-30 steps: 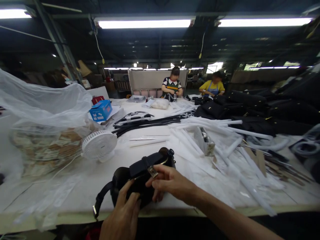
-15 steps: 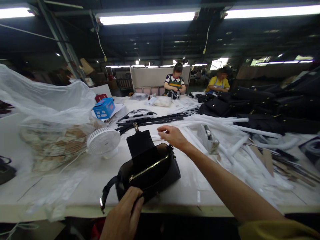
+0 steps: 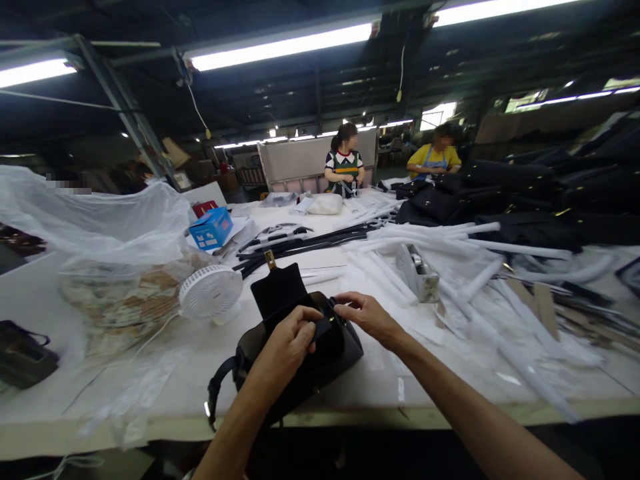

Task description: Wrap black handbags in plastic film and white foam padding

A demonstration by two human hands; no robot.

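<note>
A black handbag [image 3: 325,380] stands on the worktable near its front edge, its mouth open towards me. The flap [image 3: 280,290] is folded back, and a gold metal clasp [image 3: 270,260] sticks up from its end. A short strap [image 3: 216,390] hangs off the bag's left end. My left hand [image 3: 295,337] reaches over the opening with its fingers curled at the inner right side; what they pinch is hidden. At the bag's right end, my right hand [image 3: 367,317] closes thumb and fingertips on the corner near the gold fittings.
A white fan [image 3: 210,293] and a blue box [image 3: 213,228] stand left of the bag. Beyond lie black strips [image 3: 320,239]. White foam tubes [image 3: 480,280] and a tape dispenser [image 3: 419,275] are to the right, before piled black bags [image 3: 525,200]. Two people sit across the table.
My left hand has gone from the bag's front edge up over its opening. My right hand has come down from beyond the bag to its right corner. The view has tilted.
</note>
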